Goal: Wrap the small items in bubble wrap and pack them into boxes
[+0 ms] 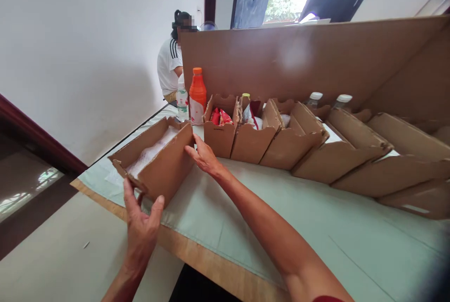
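An open-topped cardboard box [172, 170] sits at the left end of the table, with clear plastic wrap [149, 155] inside. My left hand [142, 217] holds its near end, fingers over the front edge and thumb along the right side. Against the far right corner of the same box, my right hand [206, 156] presses with its fingers; part of its grip is hidden. Just behind the box stand an orange bottle [198, 93] and a clear water bottle [182, 102].
A row of cardboard bins [253, 142] runs rightward, some holding red packets [221, 117] and other items. Behind them rises a tall cardboard panel [274, 67]. White-capped bottles [342, 100] stand between. A person [168, 65] sits beyond. The table's wooden edge [200, 250] is near me.
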Demonstrator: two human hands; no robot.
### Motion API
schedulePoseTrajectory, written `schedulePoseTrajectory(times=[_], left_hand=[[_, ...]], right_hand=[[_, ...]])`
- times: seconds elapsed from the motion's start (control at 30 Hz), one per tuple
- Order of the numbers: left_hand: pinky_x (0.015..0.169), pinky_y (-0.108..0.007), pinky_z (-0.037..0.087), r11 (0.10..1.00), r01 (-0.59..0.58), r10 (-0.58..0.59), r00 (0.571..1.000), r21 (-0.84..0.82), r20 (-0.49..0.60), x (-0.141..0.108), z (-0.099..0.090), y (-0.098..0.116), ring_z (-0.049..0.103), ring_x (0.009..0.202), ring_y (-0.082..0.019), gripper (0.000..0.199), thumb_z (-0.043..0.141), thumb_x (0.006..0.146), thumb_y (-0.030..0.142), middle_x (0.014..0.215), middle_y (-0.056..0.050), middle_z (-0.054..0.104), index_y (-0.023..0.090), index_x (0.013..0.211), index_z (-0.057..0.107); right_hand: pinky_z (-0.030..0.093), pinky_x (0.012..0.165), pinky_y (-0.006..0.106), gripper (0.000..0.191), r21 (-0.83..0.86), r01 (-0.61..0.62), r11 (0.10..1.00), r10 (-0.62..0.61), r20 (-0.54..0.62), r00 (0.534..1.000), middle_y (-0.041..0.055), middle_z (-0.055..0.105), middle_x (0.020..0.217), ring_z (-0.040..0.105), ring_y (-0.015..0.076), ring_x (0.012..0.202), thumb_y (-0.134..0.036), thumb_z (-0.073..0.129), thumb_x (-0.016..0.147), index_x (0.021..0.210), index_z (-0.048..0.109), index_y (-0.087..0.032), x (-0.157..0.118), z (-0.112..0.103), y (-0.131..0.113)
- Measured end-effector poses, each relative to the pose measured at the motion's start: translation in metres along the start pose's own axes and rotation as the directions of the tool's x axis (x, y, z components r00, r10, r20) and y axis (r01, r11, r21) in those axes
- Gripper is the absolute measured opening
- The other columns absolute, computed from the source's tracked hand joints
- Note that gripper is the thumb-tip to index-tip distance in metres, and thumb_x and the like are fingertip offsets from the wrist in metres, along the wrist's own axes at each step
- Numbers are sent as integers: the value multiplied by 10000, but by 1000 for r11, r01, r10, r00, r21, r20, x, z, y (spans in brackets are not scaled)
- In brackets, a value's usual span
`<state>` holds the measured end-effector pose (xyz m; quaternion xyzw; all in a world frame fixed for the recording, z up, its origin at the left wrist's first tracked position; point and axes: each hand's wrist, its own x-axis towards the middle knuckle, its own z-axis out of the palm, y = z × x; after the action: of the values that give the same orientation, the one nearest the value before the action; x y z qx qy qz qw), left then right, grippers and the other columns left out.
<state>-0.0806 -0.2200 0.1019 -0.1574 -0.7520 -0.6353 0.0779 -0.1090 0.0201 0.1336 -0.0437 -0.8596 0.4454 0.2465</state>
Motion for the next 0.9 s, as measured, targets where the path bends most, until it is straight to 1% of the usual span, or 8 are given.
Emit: schedulePoseTrajectory(times=[0.1,0.23,0.37,0.57,0.67,0.73,0.83,0.9], left_hand=[[1202,-513,416,996,-89,90,993,-23,82,11,17,-17,330,1539,-323,891,683,910,352,1710,-103,208,342,1638,170],[1123,-557,491,983,-182,175,964,15,198,36,40,-32,268,1563,-351,839,662,901,317,1733,-83,134,381,1618,231],[1104,-559,498,979,-202,196,937,-10,291,59,64,-37,212,1582,-356,840,655,870,286,1745,-89,81,354,1610,264],[1159,-536,440,980,-181,200,913,-85,356,81,118,-39,148,1602,-343,861,670,860,336,1751,-115,-29,292,1614,256],[1220,-528,355,980,-183,198,894,-76,403,88,135,-45,88,1613,-334,813,641,894,442,1751,-134,-50,221,1601,307],[1250,-525,300,982,-179,183,870,-53,457,86,138,-50,141,1606,-330,737,575,926,528,1743,-168,75,158,1545,420],[1233,-504,347,985,-169,156,814,-28,560,75,136,-54,457,1477,-312,653,463,964,600,1558,-200,509,121,1379,619],[1205,-469,400,985,-172,146,783,-14,605,68,134,-55,594,1355,-279,643,416,977,617,1403,-166,664,135,1316,674]], right_hand=[[303,1244,465,602,-39,-25,999,22,-63,998,199,453,1565,403,288,1480,-360,545,962,1505,448,-120,-1,18,20],[421,1171,480,488,-70,-60,996,54,-86,995,166,552,1478,522,275,1385,-314,521,960,1431,542,-187,-36,30,53],[444,1139,506,391,-100,-101,990,89,-119,989,170,599,1410,565,294,1325,-206,555,890,1266,659,-185,-65,37,75],[484,1079,444,225,-127,-126,984,109,-136,985,137,639,1301,617,263,1206,-172,573,884,1053,719,-190,-70,39,74],[484,1057,425,214,-159,-169,973,138,-191,972,125,626,1232,606,250,1164,-142,531,894,1010,702,-193,-72,36,68],[474,1051,432,211,-187,-200,962,158,-216,964,115,623,1181,595,253,1137,-130,514,896,981,695,-199,-73,34,64],[478,1019,438,197,-234,-224,946,179,-199,963,125,629,1172,596,265,1094,-164,513,924,996,696,-185,-73,31,62],[490,982,437,215,-272,-223,936,183,-165,969,139,641,1168,603,274,1072,-183,505,946,1042,696,-166,-70,30,60]])
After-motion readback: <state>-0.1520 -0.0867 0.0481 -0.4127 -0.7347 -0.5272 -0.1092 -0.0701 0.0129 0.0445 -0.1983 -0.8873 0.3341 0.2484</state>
